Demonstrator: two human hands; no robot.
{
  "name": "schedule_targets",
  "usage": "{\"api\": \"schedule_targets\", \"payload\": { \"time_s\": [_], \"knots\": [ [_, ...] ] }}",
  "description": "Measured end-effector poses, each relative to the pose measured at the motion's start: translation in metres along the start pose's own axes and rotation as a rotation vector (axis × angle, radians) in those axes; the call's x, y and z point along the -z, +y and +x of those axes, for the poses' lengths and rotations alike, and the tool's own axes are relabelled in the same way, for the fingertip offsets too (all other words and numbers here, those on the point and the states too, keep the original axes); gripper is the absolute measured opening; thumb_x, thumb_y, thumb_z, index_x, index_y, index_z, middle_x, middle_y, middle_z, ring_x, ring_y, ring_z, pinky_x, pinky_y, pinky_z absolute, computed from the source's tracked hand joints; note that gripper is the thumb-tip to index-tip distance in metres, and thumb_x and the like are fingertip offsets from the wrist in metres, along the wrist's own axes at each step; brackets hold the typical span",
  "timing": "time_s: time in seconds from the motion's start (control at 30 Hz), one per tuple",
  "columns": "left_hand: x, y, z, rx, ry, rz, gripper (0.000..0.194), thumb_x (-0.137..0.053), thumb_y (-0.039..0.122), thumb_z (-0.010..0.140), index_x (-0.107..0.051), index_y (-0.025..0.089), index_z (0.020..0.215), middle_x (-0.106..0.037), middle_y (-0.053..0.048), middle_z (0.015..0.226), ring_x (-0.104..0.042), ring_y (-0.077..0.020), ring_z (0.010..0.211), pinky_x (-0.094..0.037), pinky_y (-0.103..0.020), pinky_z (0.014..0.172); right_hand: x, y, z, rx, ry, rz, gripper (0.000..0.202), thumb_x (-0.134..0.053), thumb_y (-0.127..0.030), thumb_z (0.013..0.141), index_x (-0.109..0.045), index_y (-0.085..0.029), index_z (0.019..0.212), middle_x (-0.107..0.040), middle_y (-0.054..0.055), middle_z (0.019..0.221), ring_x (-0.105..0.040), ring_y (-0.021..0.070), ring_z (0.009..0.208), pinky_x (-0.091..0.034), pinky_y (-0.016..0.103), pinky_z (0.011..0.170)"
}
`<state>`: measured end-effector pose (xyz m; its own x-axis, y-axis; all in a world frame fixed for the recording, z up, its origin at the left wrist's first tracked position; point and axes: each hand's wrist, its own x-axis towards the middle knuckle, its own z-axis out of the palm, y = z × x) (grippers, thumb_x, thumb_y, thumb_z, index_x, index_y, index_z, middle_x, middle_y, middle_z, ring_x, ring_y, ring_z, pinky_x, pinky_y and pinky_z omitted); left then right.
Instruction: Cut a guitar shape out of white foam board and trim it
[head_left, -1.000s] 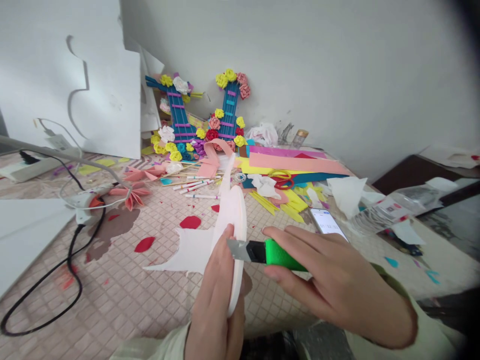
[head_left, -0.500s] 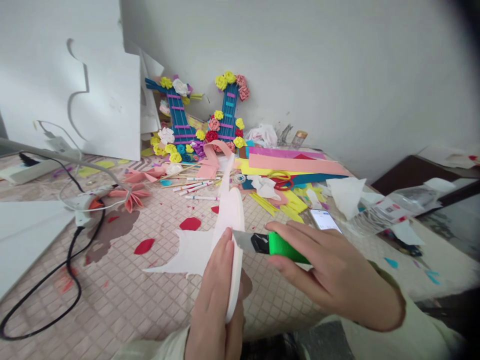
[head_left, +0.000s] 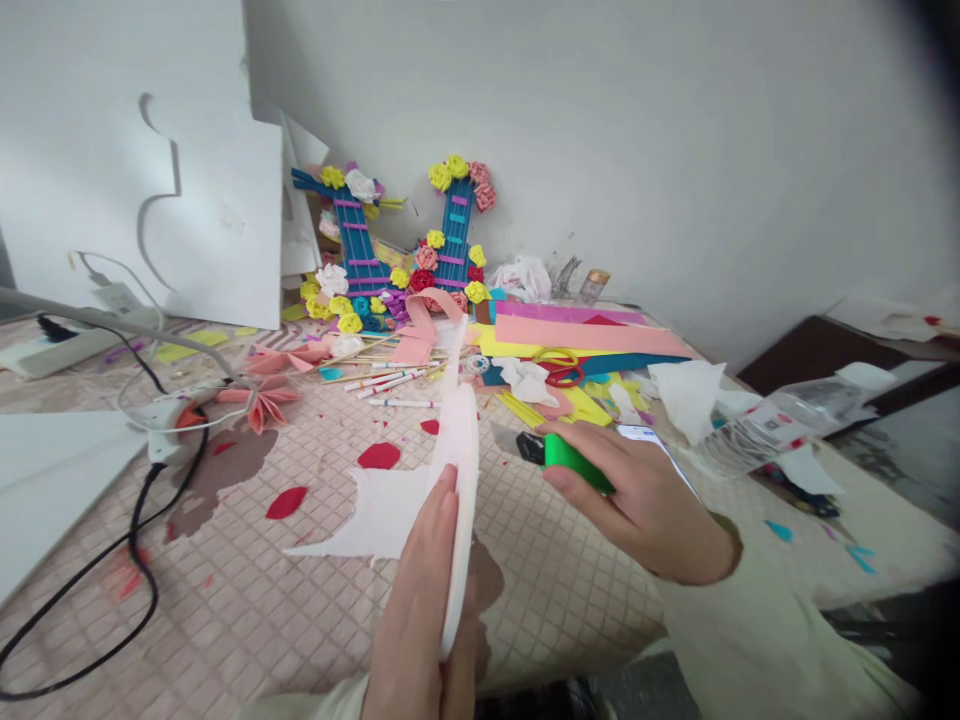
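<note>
Gripping a green cutter (head_left: 576, 463) — right hand (head_left: 646, 500).

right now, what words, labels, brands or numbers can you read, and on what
None can be read.
Phone screen: faint marks, too small and blurred to read, partly covered by the right hand.
Plastic bottle label: printed marks, too blurred to read.
Green cutter: no lettering visible.

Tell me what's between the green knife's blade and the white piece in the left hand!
Only a narrow gap: in the head view, checked tabletop shows behind it, between the blade and the white piece.
</note>
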<state>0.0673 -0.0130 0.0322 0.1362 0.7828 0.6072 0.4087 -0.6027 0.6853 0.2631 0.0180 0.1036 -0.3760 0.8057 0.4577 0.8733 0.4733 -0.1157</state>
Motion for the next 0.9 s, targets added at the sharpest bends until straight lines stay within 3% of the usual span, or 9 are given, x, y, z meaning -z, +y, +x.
{"api": "schedule_targets", "payload": {
  "time_s": [0.1,0.23,0.37,0.47,0.53,0.67,0.8,0.9],
  "knots": [
    [0.007,-0.001,0.004,-0.038,0.085,0.033,0.054,-0.035,0.017,0.086,-0.021,0.027,0.138,-0.040,-0.004,0.136,-0.043,-0.0260,0.119,-0.044,-0.042,0.093,-0.017,0.020,-0.005,-0.153,-0.063,0.007,0.034,-0.037,-0.039,0.088,-0.053,-0.015,0.106,-0.064,0.009,0.097,-0.060,0.0186,0.088,-0.046,0.030,0.072],
    [0.022,-0.001,0.015,-0.160,0.112,0.193,0.057,-0.035,0.010,0.083,-0.022,0.023,0.138,-0.036,-0.003,0.139,-0.037,-0.0235,0.123,-0.040,-0.039,0.097,-0.055,0.040,-0.010,-0.260,-0.285,-0.020,0.037,-0.033,-0.043,0.089,-0.056,-0.015,0.098,-0.064,0.009,0.089,-0.061,0.0188,0.081,-0.044,0.029,0.067],
    [0.021,-0.018,0.030,-0.352,-0.111,0.498,0.060,-0.034,0.005,0.080,-0.023,0.017,0.137,-0.032,-0.008,0.141,-0.028,-0.0267,0.128,-0.025,-0.048,0.104,-0.085,0.048,-0.015,-0.270,-0.376,-0.150,0.039,-0.033,-0.042,0.089,-0.056,-0.014,0.104,-0.063,0.010,0.088,-0.061,0.0194,0.078,-0.042,0.029,0.063],
    [0.002,-0.039,0.036,-0.343,-0.312,0.710,0.059,-0.035,0.001,0.077,-0.031,0.014,0.134,-0.037,-0.012,0.137,-0.030,-0.0290,0.126,-0.026,-0.055,0.100,-0.090,0.051,-0.019,-0.244,-0.387,-0.179,0.035,-0.034,-0.039,0.089,-0.058,-0.017,0.102,-0.062,0.009,0.087,-0.059,0.0189,0.081,-0.042,0.028,0.065],
    [-0.012,-0.049,0.036,-0.330,-0.429,0.755,0.052,-0.042,0.009,0.078,-0.038,0.012,0.129,-0.042,-0.014,0.133,-0.036,-0.0318,0.122,-0.029,-0.059,0.097,-0.087,0.057,-0.017,-0.222,-0.368,-0.164,0.033,-0.037,-0.039,0.088,-0.060,-0.019,0.100,-0.062,0.008,0.092,-0.057,0.0191,0.089,-0.042,0.029,0.072],
    [-0.020,-0.053,0.028,-0.342,-0.527,0.666,0.071,-0.058,0.044,0.072,-0.037,0.011,0.130,-0.045,-0.015,0.130,-0.040,-0.0381,0.117,-0.032,-0.063,0.091,-0.078,0.085,0.006,-0.274,-0.275,-0.096,0.034,-0.043,-0.040,0.085,-0.059,-0.019,0.107,-0.059,0.008,0.109,-0.051,0.0195,0.103,-0.037,0.028,0.088],
    [0.002,-0.046,0.008,-0.312,-0.495,0.455,0.064,-0.052,0.036,0.080,-0.025,0.020,0.136,-0.049,-0.007,0.129,-0.042,-0.0269,0.119,-0.036,-0.049,0.097,-0.090,0.122,0.046,-0.385,-0.209,-0.106,0.036,-0.046,-0.029,0.085,-0.052,-0.012,0.116,-0.053,0.015,0.118,-0.047,0.0217,0.109,-0.034,0.031,0.090],
    [0.025,-0.046,-0.010,-0.091,-0.411,0.212,0.052,-0.047,0.026,0.084,-0.031,0.027,0.133,-0.051,-0.003,0.128,-0.041,-0.0203,0.120,-0.032,-0.039,0.101,-0.108,0.140,0.066,-0.471,-0.197,-0.086,0.034,-0.054,-0.028,0.081,-0.054,-0.010,0.110,-0.055,0.015,0.112,-0.050,0.0223,0.105,-0.036,0.036,0.089]
  ]
}}
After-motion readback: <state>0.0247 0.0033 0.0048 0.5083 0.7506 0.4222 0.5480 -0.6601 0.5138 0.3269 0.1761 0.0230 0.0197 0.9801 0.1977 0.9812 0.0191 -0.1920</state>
